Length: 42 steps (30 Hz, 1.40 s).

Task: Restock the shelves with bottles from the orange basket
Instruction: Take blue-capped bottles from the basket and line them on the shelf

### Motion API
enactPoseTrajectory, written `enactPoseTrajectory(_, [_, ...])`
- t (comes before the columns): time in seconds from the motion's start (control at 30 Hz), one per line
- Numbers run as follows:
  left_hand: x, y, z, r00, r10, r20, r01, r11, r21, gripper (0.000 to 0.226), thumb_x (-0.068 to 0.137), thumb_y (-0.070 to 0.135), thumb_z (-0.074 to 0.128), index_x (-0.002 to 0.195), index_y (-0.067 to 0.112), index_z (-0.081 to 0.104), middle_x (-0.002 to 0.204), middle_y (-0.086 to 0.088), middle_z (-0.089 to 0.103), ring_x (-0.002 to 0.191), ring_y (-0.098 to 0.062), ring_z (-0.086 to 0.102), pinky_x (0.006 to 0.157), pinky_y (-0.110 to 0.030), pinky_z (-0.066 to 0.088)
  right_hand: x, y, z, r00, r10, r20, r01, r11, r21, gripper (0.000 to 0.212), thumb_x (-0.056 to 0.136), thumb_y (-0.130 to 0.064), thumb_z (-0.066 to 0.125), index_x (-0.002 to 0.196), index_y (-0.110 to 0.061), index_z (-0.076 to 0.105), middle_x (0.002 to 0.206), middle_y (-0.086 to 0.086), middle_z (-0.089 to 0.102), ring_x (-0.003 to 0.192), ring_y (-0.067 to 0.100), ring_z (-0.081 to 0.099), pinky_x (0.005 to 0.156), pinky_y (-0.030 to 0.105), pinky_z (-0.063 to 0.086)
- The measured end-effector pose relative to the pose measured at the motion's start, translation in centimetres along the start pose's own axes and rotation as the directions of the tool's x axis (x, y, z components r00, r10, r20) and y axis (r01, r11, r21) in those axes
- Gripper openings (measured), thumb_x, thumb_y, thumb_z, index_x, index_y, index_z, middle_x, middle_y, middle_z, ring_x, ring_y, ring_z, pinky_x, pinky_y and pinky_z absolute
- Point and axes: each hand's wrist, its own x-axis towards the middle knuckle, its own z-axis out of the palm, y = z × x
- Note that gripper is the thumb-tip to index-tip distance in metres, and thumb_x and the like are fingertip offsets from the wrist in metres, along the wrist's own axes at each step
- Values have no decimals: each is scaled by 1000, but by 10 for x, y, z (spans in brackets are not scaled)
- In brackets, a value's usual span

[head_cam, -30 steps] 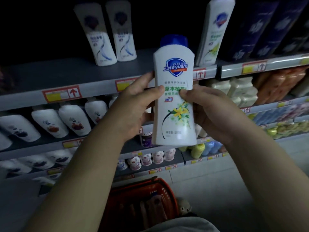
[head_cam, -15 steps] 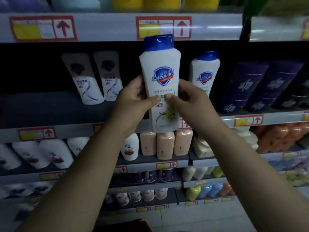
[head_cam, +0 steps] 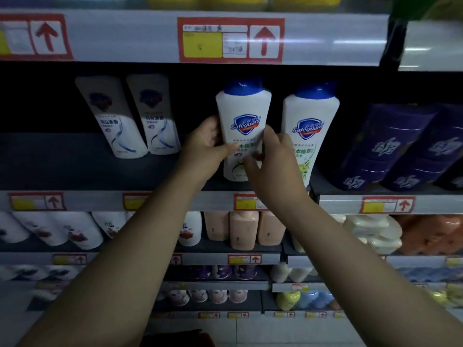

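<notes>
Matching bottle [head_cam: 309, 126] stands just beside held bottle [head_cam: 242, 121].

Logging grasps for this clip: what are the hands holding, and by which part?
The blue-capped white bottle, at its middle: left hand on its left side, right hand on its right side.

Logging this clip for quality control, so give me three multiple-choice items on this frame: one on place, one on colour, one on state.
1. Where is the held bottle relative to its twin? A right of it; B left of it; C behind it.
2. Its cap is: A red; B green; C blue.
3. The bottle is: A upright; B lying flat; C upside down.
Key: B, the twin is on its right, on the same shelf; C, the cap is plainly blue; A, the cap is on top and the label reads the right way up.
</notes>
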Motion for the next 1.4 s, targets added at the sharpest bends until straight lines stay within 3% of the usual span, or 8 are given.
enactPoseTrajectory(0.2, [10, -11, 6, 1000, -5, 30, 3, 998, 61, 57, 87, -9, 57, 137, 13, 44, 128, -2, 58, 120, -13, 55, 103, -31, 44, -10, 5, 10, 996, 54, 68, -57, 997, 42, 59, 87, -11, 59, 139, -4, 32, 128, 13, 43, 102, 26, 55, 82, 38, 51])
enactPoseTrajectory(0.43, [1, -14, 6, 997, -23, 72, 19, 998, 59, 53, 94, -2, 49, 144, 15, 39, 137, -3, 56, 122, -11, 54, 105, -32, 44, -17, 7, 10, 993, 77, 93, -94, 976, 194, 55, 81, -17, 55, 131, -10, 36, 119, 12, 55, 107, 26, 58, 86, 43, 54])
enactPoseTrajectory(0.5, [-9, -12, 6, 995, -29, 100, 26, 999, 37, 53, 96, 3, 46, 146, 18, 36, 136, 3, 55, 123, -11, 55, 105, -35, 43, -20, 5, 6, 993, 77, 87, -96, 969, 229, 49, 84, -15, 57, 130, -14, 39, 119, 7, 57, 106, 22, 59, 88, 40, 53])
enactPoseTrajectory(0.6, [-26, -4, 4, 993, -51, 110, 57, 997, -51, 54, 100, 5, 41, 149, 19, 28, 144, 8, 45, 122, 4, 49, 102, -20, 41, -30, -4, -2, 993, 86, 82, -108, 938, 330, 54, 89, -15, 58, 139, -17, 35, 119, -12, 52, 109, 5, 53, 93, 22, 46])
enactPoseTrajectory(0.67, [-40, 5, 0, 993, -80, 85, 89, 990, -110, 52, 101, 9, 39, 150, 21, 26, 153, 8, 35, 128, 6, 40, 97, -12, 36, -38, -14, -5, 990, 114, 84, -138, 910, 392, 64, 92, -21, 58, 147, -17, 27, 128, -12, 46, 119, 3, 46, 99, 22, 40])
enactPoseTrajectory(0.8, [-70, 19, -15, 989, -92, 119, 114, 974, -196, 48, 103, 16, 37, 149, 27, 28, 155, 10, 31, 141, -4, 28, 108, -24, 26, -59, -34, -3, 987, 146, 64, -159, 865, 475, 63, 93, -28, 56, 149, -20, 27, 148, -1, 40, 132, 11, 41, 109, 32, 37])
enactPoseTrajectory(1.2, [-166, 23, -93, 972, -150, 181, 196, 944, -267, 44, 103, 20, 35, 147, 25, 32, 151, 10, 38, 138, -5, 34, 113, -31, 26, -148, -101, 36, 975, 219, 46, -211, 827, 521, 53, 95, -27, 54, 144, -24, 34, 143, -4, 45, 131, 5, 42, 102, 23, 38])
enactPoseTrajectory(1.4, [-217, 5, -131, 957, -189, 219, 246, 930, -274, 46, 101, 26, 37, 146, 28, 32, 148, 14, 40, 137, -4, 35, 100, -25, 32, -203, -122, 73, 959, 270, 81, -267, 782, 563, 49, 96, -22, 53, 142, -19, 37, 133, -9, 49, 125, 0, 45, 91, 8, 41])
